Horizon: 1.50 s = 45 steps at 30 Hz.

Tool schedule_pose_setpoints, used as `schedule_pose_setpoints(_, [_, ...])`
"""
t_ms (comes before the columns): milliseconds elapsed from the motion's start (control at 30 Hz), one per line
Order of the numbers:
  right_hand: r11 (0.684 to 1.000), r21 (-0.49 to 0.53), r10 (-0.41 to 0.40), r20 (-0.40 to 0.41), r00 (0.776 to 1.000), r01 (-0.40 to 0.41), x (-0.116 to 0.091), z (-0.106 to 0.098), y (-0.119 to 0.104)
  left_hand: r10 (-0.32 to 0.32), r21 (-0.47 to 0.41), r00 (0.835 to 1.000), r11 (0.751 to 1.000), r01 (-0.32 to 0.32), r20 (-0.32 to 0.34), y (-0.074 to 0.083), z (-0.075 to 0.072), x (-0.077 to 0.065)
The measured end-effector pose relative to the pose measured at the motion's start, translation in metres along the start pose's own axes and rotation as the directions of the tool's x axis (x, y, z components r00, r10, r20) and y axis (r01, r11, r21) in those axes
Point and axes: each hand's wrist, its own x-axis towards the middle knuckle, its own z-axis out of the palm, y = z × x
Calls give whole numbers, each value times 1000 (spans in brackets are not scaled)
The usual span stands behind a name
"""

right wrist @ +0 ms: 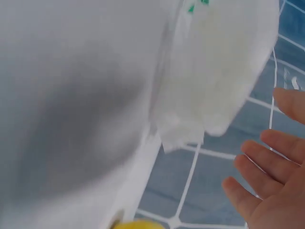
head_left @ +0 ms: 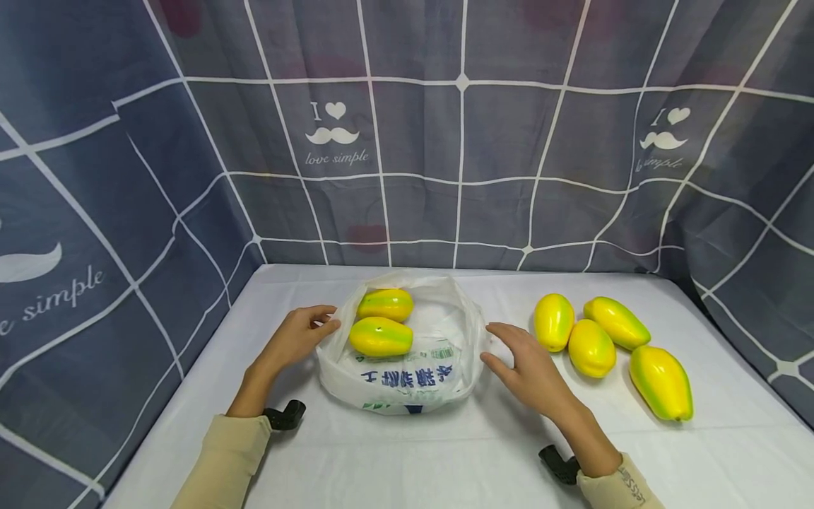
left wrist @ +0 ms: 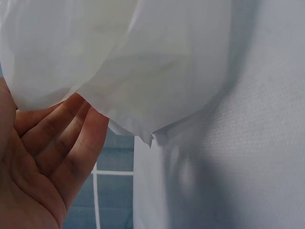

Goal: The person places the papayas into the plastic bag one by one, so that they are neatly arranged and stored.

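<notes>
A white plastic bag [head_left: 439, 283] with blue and green print stands open-mouthed on the table. Inside it lie two yellow-green papayas, one [head_left: 385, 305] behind the other [head_left: 380, 337]. My left hand [head_left: 299, 335] is at the bag's left rim, thumb and fingers loosely bent. In the left wrist view the bag's film hides the fingertips of that hand [left wrist: 52, 157]. Beside the bag's right side is my right hand [head_left: 531, 367], fingers spread and holding nothing. The right wrist view shows a gap between this hand [right wrist: 276, 176] and the bag [right wrist: 205, 81].
Several more papayas [head_left: 592, 348] lie grouped on the white tabletop [head_left: 407, 459], to the right of my right hand. A dark checked curtain [head_left: 420, 134] encloses the table at the back and sides. Black wrist straps [head_left: 286, 416] sit on both forearms.
</notes>
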Motion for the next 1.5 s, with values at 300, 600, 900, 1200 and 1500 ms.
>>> schedule_pose_setpoints(300, [997,-19,71,-8,997,-72,-10,-26,21,-2,-2,1000,1000,2,2,2,0,1])
schedule_pose_setpoints(600, [985,-28,172,15,985,-172,-25,-42,35,-2,9,1000,1000,2,0,-1,-2,0])
schedule_pose_setpoints(900, [984,-64,166,-24,986,-168,-39,-52,52,2,5,1000,1000,-2,-2,-2,-2,-1])
schedule_pose_setpoints(1200, [991,-57,117,-110,987,-124,-52,-59,68,13,11,1000,1000,-13,-6,-1,-1,-1])
schedule_pose_setpoints(1500, [983,-73,152,-175,973,-167,-59,-68,73,11,14,1000,1000,-11,0,-2,0,0])
